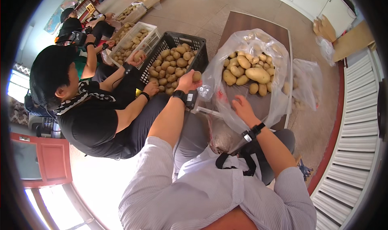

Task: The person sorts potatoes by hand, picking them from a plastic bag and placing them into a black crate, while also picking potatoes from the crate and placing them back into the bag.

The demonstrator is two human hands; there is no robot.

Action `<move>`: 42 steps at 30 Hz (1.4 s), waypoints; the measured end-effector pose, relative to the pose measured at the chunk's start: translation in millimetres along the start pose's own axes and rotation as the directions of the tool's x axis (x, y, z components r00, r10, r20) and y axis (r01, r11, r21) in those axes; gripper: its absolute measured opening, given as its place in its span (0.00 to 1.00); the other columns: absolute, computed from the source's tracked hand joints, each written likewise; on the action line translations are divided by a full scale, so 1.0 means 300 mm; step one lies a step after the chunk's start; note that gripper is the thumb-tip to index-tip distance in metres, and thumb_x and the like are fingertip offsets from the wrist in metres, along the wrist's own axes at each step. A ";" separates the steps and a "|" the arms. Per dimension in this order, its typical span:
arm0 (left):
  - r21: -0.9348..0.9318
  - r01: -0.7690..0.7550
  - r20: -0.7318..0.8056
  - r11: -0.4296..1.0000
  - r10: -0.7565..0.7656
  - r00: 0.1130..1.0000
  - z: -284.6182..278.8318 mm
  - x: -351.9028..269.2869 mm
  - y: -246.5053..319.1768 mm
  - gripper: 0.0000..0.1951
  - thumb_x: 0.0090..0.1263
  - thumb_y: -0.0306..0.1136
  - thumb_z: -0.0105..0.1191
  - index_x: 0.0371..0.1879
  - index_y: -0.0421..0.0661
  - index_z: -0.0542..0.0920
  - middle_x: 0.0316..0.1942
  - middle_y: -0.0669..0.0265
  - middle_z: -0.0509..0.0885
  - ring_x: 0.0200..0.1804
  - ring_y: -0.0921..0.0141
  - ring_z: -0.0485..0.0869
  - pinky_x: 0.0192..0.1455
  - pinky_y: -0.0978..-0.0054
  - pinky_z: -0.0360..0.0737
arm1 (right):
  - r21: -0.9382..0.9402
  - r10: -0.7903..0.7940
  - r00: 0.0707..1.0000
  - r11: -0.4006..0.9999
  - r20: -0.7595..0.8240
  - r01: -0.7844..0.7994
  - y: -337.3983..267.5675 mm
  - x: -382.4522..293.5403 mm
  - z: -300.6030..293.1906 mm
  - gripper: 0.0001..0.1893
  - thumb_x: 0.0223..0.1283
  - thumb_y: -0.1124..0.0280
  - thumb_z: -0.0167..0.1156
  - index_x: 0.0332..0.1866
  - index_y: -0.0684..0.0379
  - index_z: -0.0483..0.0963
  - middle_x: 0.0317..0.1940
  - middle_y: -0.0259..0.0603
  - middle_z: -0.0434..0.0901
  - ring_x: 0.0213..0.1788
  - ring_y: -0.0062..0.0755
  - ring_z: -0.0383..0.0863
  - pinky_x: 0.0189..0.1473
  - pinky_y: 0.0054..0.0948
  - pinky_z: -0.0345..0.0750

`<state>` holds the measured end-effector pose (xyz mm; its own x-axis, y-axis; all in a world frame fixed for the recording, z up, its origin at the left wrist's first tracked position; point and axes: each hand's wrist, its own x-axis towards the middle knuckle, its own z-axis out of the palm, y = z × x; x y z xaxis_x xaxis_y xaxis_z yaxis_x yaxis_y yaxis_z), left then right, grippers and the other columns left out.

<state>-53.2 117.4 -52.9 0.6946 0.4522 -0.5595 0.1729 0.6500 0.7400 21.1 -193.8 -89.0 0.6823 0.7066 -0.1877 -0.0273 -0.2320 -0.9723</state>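
My left hand [187, 83] holds a small potato [197, 76] beside the right wall of a black plastic crate [198, 58]. Inside that crate lies a heap of potatoes [177, 62]. Fingers apart, my right hand [243, 109] hovers over the near part of a clear plastic bag [215, 70] with nothing visible in it. The bag's mouth is spread wide on a dark brown tabletop [232, 25]. Potatoes of mixed sizes fill its far part, among them one large long potato [257, 75]. Both my wrists carry black straps, the left one with a small device.
Close on my left, a co-worker [88, 117] reaches to the black crate and holds a potato [139, 56]. A white crate [153, 32] of potatoes stands beyond. Another plastic bag [307, 81] lies right of the table, near a white radiator [348, 133]. Cardboard [353, 43] leans behind it.
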 end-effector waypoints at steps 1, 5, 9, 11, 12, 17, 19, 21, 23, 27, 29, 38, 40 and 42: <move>-0.079 -0.059 -0.082 0.995 0.052 0.995 -0.003 -0.001 -0.004 0.18 0.76 0.43 0.48 0.52 0.40 0.73 0.41 0.53 0.79 0.35 0.56 0.82 0.36 0.60 0.84 | 0.021 0.041 0.999 0.999 -0.025 -0.040 0.029 -0.019 -0.021 0.24 0.66 0.60 0.59 0.61 0.63 0.68 0.34 0.38 0.81 0.30 0.22 0.76 0.31 0.25 0.73; -0.390 -0.264 -0.332 0.882 0.133 0.934 -0.169 0.039 0.021 0.18 0.74 0.36 0.48 0.57 0.38 0.69 0.46 0.51 0.77 0.41 0.52 0.82 0.39 0.55 0.86 | 0.063 0.070 0.997 0.996 -0.026 -0.068 0.057 -0.070 -0.022 0.23 0.66 0.62 0.60 0.62 0.62 0.68 0.35 0.38 0.80 0.31 0.22 0.76 0.32 0.25 0.73; -0.301 -0.254 -0.457 0.919 0.095 0.885 -0.165 0.046 0.016 0.20 0.72 0.37 0.50 0.57 0.38 0.69 0.45 0.52 0.77 0.43 0.54 0.82 0.40 0.57 0.85 | 0.171 0.149 0.983 0.977 -0.111 -0.128 0.089 -0.113 -0.061 0.23 0.65 0.65 0.60 0.62 0.62 0.67 0.39 0.38 0.80 0.34 0.25 0.77 0.34 0.26 0.74; -0.186 -0.233 -0.447 0.954 0.129 0.885 -0.121 0.056 0.006 0.20 0.71 0.39 0.51 0.55 0.38 0.70 0.43 0.53 0.77 0.41 0.55 0.82 0.39 0.58 0.85 | 0.125 0.135 0.974 0.986 -0.180 -0.114 0.108 -0.114 -0.090 0.23 0.64 0.66 0.60 0.62 0.62 0.67 0.40 0.40 0.80 0.36 0.28 0.78 0.36 0.28 0.75; -0.069 -0.205 -0.427 0.976 0.157 0.891 -0.064 0.059 -0.014 0.20 0.71 0.41 0.53 0.53 0.39 0.71 0.40 0.54 0.77 0.39 0.56 0.82 0.39 0.59 0.85 | -0.072 -0.056 0.956 0.997 -0.289 0.037 0.128 -0.104 -0.123 0.23 0.63 0.67 0.60 0.62 0.62 0.67 0.43 0.44 0.78 0.39 0.34 0.78 0.40 0.31 0.76; 0.362 0.102 -0.333 0.926 0.026 0.943 -0.049 0.015 -0.016 0.19 0.67 0.47 0.55 0.40 0.41 0.77 0.26 0.62 0.76 0.27 0.67 0.77 0.27 0.69 0.78 | -0.622 -0.477 0.704 0.781 -0.527 0.064 -0.097 -0.110 -0.173 0.27 0.59 0.69 0.61 0.62 0.65 0.65 0.58 0.57 0.69 0.60 0.53 0.69 0.61 0.42 0.68; 0.471 0.038 -0.322 0.881 0.131 0.938 0.033 -0.001 -0.045 0.19 0.66 0.48 0.56 0.32 0.41 0.77 0.19 0.66 0.73 0.20 0.70 0.73 0.22 0.72 0.72 | -0.664 -0.480 0.588 0.736 -0.650 -0.132 -0.102 -0.117 -0.229 0.29 0.58 0.66 0.62 0.62 0.66 0.64 0.60 0.59 0.68 0.63 0.56 0.67 0.64 0.43 0.65; 0.505 -0.019 -0.174 0.863 0.123 0.977 0.088 -0.044 -0.072 0.19 0.63 0.48 0.58 0.27 0.40 0.77 0.17 0.68 0.70 0.17 0.71 0.69 0.22 0.71 0.70 | -0.665 -0.509 0.456 0.685 -0.730 -0.299 -0.073 -0.111 -0.293 0.31 0.57 0.64 0.63 0.63 0.68 0.63 0.62 0.60 0.66 0.65 0.59 0.65 0.67 0.45 0.63; 0.704 0.033 -0.147 0.710 0.099 0.984 0.165 -0.041 -0.100 0.21 0.61 0.48 0.59 0.31 0.38 0.79 0.21 0.65 0.73 0.20 0.70 0.72 0.23 0.69 0.71 | -0.349 -0.192 0.347 0.807 -0.918 -0.477 0.037 -0.105 -0.381 0.39 0.52 0.58 0.66 0.65 0.68 0.61 0.66 0.61 0.62 0.67 0.62 0.64 0.68 0.48 0.63; 0.793 0.079 -0.141 0.604 0.054 0.989 0.183 -0.047 -0.153 0.23 0.59 0.48 0.59 0.37 0.36 0.80 0.27 0.59 0.78 0.24 0.65 0.76 0.26 0.65 0.73 | 0.201 0.439 0.305 0.789 -0.845 -0.581 0.088 -0.082 -0.366 0.43 0.48 0.54 0.67 0.66 0.69 0.60 0.67 0.63 0.61 0.67 0.61 0.65 0.67 0.49 0.66; 0.839 0.127 -0.152 0.528 0.003 0.988 0.191 -0.061 -0.166 0.23 0.59 0.49 0.58 0.37 0.37 0.81 0.28 0.58 0.79 0.26 0.64 0.77 0.27 0.63 0.74 | 0.243 0.544 0.344 0.739 -0.765 -0.628 0.112 -0.076 -0.318 0.45 0.45 0.51 0.67 0.65 0.70 0.61 0.67 0.63 0.62 0.66 0.62 0.67 0.66 0.49 0.68; 0.906 0.090 0.000 0.413 -0.213 0.977 0.269 -0.071 -0.224 0.22 0.62 0.46 0.58 0.43 0.37 0.81 0.38 0.59 0.83 0.34 0.61 0.82 0.34 0.62 0.79 | 0.761 0.611 0.695 0.633 -0.380 -0.141 0.151 -0.043 -0.207 0.17 0.57 0.68 0.67 0.47 0.66 0.74 0.39 0.43 0.78 0.33 0.35 0.74 0.33 0.41 0.76; 0.892 0.092 0.017 0.442 -0.235 0.972 0.248 -0.071 -0.228 0.23 0.65 0.45 0.56 0.49 0.37 0.80 0.45 0.59 0.84 0.40 0.59 0.84 0.40 0.59 0.82 | 0.767 0.648 0.703 0.598 -0.294 -0.231 0.104 -0.027 -0.185 0.17 0.57 0.66 0.67 0.45 0.66 0.74 0.38 0.43 0.77 0.33 0.35 0.74 0.33 0.42 0.75; 0.894 0.059 0.041 0.445 -0.212 0.976 0.244 -0.047 -0.248 0.18 0.65 0.45 0.57 0.42 0.41 0.84 0.40 0.63 0.86 0.37 0.64 0.85 0.36 0.62 0.81 | 0.765 0.678 0.701 0.567 -0.222 -0.306 0.092 -0.011 -0.191 0.17 0.57 0.65 0.68 0.43 0.66 0.74 0.37 0.42 0.77 0.33 0.36 0.74 0.33 0.42 0.75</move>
<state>-24.8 18.0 -72.7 0.6701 0.2789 -0.6879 0.7421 -0.2295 0.6298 60.1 -240.8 -107.4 0.6218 0.1895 -0.7599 -0.7831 0.1636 -0.6000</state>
